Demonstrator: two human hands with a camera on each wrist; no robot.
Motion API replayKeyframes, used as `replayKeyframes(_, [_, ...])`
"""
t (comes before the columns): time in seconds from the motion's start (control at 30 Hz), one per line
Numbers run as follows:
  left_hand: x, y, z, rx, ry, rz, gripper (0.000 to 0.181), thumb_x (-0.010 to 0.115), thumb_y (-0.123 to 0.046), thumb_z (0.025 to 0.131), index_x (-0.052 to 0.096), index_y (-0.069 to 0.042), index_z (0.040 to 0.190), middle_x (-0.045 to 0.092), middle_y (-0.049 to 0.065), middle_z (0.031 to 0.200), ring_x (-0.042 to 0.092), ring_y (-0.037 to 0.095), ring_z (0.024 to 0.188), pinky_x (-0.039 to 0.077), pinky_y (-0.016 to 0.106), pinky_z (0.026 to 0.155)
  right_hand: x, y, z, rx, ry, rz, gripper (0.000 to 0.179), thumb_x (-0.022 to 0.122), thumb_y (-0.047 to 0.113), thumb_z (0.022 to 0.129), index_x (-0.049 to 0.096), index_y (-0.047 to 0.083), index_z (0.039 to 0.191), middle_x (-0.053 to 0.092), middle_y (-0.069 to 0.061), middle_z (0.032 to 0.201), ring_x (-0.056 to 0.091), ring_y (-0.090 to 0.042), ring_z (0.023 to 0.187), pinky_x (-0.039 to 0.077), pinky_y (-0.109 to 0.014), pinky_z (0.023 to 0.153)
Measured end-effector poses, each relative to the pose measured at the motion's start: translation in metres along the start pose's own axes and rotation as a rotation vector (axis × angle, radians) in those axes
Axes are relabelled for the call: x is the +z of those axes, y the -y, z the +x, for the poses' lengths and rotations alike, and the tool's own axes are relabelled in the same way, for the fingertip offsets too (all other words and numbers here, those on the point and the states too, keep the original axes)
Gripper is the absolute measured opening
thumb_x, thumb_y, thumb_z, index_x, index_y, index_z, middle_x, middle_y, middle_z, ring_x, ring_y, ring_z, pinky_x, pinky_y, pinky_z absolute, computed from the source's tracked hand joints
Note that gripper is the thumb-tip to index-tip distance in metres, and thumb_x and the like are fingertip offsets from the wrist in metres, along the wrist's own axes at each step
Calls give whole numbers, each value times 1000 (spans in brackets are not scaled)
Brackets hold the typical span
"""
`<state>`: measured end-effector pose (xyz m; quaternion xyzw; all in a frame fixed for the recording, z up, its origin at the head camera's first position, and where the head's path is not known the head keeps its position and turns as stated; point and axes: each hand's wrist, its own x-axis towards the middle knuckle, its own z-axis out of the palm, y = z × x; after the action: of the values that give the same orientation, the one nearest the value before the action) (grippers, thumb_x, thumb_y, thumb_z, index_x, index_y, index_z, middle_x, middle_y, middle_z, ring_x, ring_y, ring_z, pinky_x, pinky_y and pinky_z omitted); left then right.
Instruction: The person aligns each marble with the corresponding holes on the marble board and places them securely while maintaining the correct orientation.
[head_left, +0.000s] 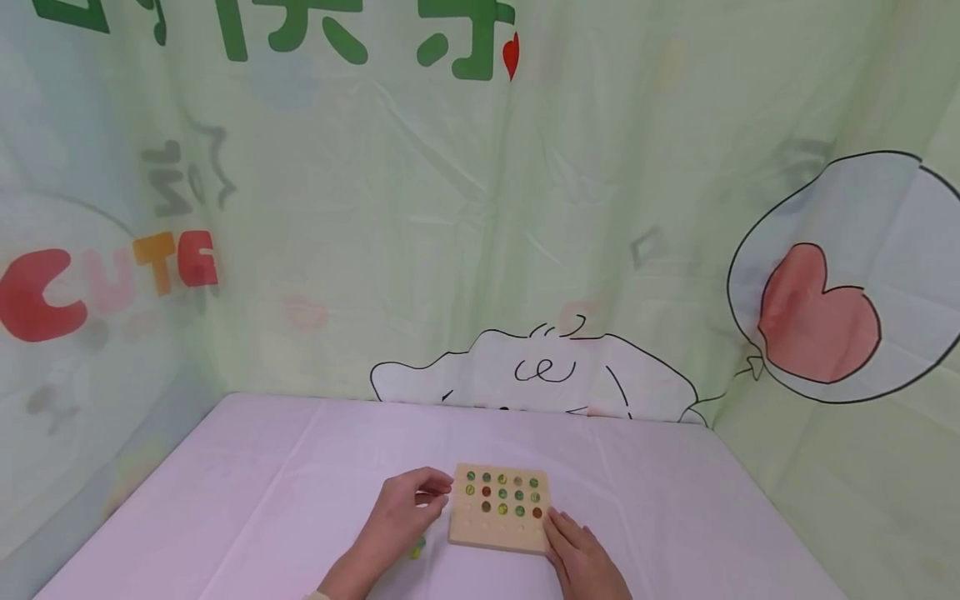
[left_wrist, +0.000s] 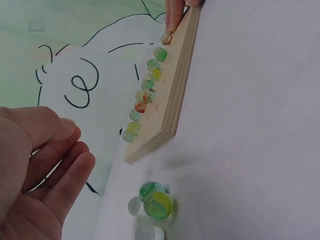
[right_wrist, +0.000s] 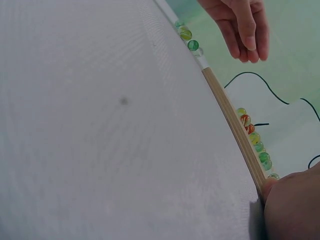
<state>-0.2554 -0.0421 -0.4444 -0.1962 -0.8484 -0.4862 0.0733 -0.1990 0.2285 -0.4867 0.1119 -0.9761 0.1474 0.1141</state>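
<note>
A pale wooden board (head_left: 498,537) lies flat on the table, with rows of glass marbles (head_left: 502,494) in its dimples. The nearest row of dimples holds none. Beside the board's left edge, my left hand (head_left: 405,508) hovers with fingers loosely bent; in the left wrist view no marble shows between thumb and fingertips. My right hand (head_left: 581,554) rests against the board's right edge, its fingers mostly straight and touching the corner area near a reddish marble (head_left: 537,512). Several loose marbles (left_wrist: 159,204) sit on the cloth left of the board, partly behind my left hand in the head view.
A pale cloth covers the table (head_left: 300,467). Behind it and at both sides hangs a light green printed curtain (head_left: 450,208) with cartoon drawings and lettering. The table's back edge meets the curtain.
</note>
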Motion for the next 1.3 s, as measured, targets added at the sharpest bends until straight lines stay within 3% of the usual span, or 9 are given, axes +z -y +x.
replayKeyframes(0.3, [-8,5,-3,-63,-12,-3,15,66,-5,91,71,-6,105,73,7,100,66,11,91,57,20,79,0,0,0,0,9,-9,44,68,19,91,62,2,131,59,-11,140,57,-31,127,48,-52,102])
replayKeyframes(0.57, [-13,15,-7,-79,-25,-9,13,66,-5,90,71,-5,103,73,6,96,66,10,88,57,19,76,1,-3,1,6,20,-10,44,67,20,92,61,2,131,58,-11,140,56,-31,128,47,-52,102])
replayKeyframes(0.9, [-13,26,-15,-136,47,-6,17,67,-4,87,70,-5,103,72,3,96,64,9,86,56,22,74,0,-2,1,16,35,0,44,66,20,92,60,1,132,57,-12,141,55,-31,128,46,-53,103])
replayKeyframes(1.3, [-13,37,-20,-81,115,22,19,68,-4,84,70,-8,103,71,-1,96,60,3,82,52,19,72,1,0,1,8,3,-19,45,68,20,91,61,3,132,58,-10,141,56,-30,128,48,-51,102])
